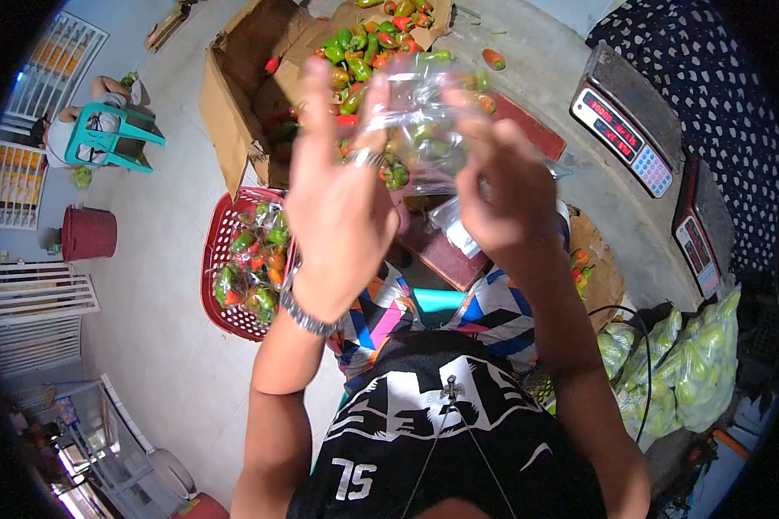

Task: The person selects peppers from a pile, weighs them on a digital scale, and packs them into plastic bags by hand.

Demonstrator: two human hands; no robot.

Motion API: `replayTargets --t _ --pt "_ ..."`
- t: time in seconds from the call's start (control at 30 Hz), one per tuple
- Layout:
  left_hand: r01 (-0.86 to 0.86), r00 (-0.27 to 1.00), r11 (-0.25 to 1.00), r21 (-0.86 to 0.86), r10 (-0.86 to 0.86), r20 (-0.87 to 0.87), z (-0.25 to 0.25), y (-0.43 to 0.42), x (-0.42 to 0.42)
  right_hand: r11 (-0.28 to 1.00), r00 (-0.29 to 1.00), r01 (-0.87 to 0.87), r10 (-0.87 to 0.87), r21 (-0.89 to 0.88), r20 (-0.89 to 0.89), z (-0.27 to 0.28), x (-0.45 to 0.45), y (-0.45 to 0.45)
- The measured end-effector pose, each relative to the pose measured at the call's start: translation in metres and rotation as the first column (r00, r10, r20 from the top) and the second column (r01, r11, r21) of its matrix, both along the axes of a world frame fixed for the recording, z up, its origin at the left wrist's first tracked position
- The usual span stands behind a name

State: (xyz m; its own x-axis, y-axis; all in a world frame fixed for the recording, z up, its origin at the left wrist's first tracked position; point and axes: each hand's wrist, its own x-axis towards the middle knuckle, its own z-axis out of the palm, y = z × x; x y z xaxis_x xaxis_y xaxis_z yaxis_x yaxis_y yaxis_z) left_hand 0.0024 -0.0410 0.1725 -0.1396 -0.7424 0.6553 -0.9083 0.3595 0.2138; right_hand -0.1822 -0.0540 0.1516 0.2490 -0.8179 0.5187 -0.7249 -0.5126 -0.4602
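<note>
A clear plastic bag (424, 130) is stretched between my two hands, with peppers showing in or through it. My left hand (337, 216), wearing a ring and a metal watch (307, 316), is at the bag's left side. Two of its fingers point up and apart, while the inner ones meet the plastic. On the other side, my right hand (511, 190) has its fingers bent around the bag's edge. Both hands are blurred by motion. Behind the bag, loose green and red peppers (355, 60) lie in an open cardboard box (234, 95).
A red basket (212, 285) at left holds bagged peppers (255, 259). Two digital scales (619, 138) stand at right, above bags of green produce (701, 363). A dark red board (528, 121) lies beyond my right hand. A person sits on a teal chair (117, 138) at far left.
</note>
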Motion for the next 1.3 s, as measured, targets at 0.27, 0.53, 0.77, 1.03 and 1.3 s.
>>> replayTargets --t 0.27,0.53,0.77,1.03,1.3 --pt "-0.013 0.998 0.898 0.439 0.039 -0.050 -0.132 0.022 0.003 0.918 0.947 0.026 0.105 0.396 -0.305 -0.148 -0.019 0.015" --pt "0.074 0.951 0.979 0.191 -0.011 -0.310 -0.082 -0.030 -0.008 0.938 0.985 0.051 0.011 0.343 -0.174 -0.087 -0.008 -0.005" --pt "0.066 0.869 0.916 0.395 0.142 -0.474 -0.059 -0.039 -0.010 0.892 0.980 -0.076 0.149 0.445 -0.131 -0.064 -0.010 -0.004" --pt "0.063 0.898 0.931 0.359 0.104 -0.427 -0.106 -0.028 -0.030 0.939 0.994 -0.070 0.035 0.336 0.107 -0.069 -0.004 0.008" --pt "0.020 0.980 0.878 0.478 -0.112 0.163 -0.086 -0.077 -0.014 0.987 0.906 -0.122 0.155 0.107 -0.394 -0.122 -0.051 -0.093"
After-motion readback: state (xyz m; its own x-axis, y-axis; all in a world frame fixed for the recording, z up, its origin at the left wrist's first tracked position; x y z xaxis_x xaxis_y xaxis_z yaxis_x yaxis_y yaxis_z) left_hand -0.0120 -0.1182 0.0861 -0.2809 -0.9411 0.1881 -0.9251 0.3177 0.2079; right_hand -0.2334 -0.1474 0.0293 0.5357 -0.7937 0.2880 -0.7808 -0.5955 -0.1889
